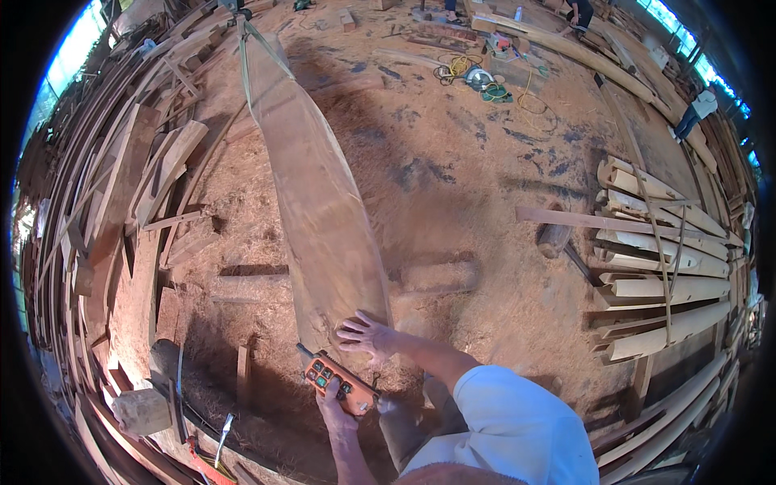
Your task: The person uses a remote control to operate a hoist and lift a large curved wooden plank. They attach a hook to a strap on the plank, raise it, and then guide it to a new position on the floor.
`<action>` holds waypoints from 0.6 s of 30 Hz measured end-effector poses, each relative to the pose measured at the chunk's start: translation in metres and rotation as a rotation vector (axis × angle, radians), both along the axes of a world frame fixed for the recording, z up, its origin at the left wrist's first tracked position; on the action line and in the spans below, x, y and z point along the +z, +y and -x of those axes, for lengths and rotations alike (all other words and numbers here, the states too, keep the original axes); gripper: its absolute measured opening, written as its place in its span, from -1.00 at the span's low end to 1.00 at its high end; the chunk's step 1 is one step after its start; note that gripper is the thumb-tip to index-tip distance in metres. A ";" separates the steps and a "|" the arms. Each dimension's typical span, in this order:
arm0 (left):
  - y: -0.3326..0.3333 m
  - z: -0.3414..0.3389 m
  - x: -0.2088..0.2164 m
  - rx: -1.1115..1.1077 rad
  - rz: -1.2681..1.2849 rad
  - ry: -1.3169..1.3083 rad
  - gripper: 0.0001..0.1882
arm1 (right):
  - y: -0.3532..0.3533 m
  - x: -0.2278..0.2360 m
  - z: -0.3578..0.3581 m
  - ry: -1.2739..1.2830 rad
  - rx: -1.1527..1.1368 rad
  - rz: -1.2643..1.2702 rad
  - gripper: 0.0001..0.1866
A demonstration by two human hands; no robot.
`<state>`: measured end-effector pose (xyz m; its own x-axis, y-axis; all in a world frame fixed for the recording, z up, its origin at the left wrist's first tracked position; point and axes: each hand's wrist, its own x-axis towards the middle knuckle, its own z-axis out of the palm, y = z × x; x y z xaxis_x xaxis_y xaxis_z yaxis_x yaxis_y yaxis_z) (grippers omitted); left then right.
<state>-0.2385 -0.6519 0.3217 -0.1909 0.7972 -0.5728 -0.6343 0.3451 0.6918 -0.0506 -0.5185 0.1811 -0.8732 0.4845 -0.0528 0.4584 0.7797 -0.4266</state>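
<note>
A long, wide wooden slab (315, 178) stretches away from me, its near end beside my hands. Spread flat, my right hand (369, 336) rests against the slab's near end with nothing in its grasp. My left hand (336, 410) grips an orange handheld remote control (356, 393) with several dark and green buttons, just beside the slab's near edge. At the far end, a pale green sling (245, 74) loops around the slab.
Timber beams (121, 186) are stacked along the left. Hollowed pale logs (671, 295) lie piled at the right. Power tools with cords (478, 79) sit on the sawdust-covered ground (453, 186) farther off. Another person (697, 111) stands at the far right.
</note>
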 end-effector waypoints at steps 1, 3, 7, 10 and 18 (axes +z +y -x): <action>0.007 -0.004 -0.005 0.012 -0.003 0.010 -0.58 | 0.008 0.000 -0.005 -0.008 -0.005 0.000 0.13; 0.023 -0.017 -0.010 0.036 -0.008 0.030 -0.58 | 0.023 0.000 -0.018 -0.025 -0.015 0.002 0.12; 0.057 -0.023 -0.011 -0.003 0.071 -0.094 -0.53 | 0.059 -0.002 -0.037 -0.056 0.000 -0.010 0.10; 0.090 -0.038 0.002 -0.023 0.097 -0.028 -0.54 | 0.081 -0.007 -0.057 -0.023 -0.010 -0.018 0.10; 0.178 -0.047 -0.004 -0.095 0.102 -0.080 -0.52 | 0.139 -0.019 -0.099 -0.012 -0.026 0.060 0.12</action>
<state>-0.1910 -0.4743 0.3177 -0.0682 0.7461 -0.6624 -0.6473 0.4722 0.5984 0.0483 -0.3798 0.1618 -0.8593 0.5030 -0.0925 0.4837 0.7406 -0.4663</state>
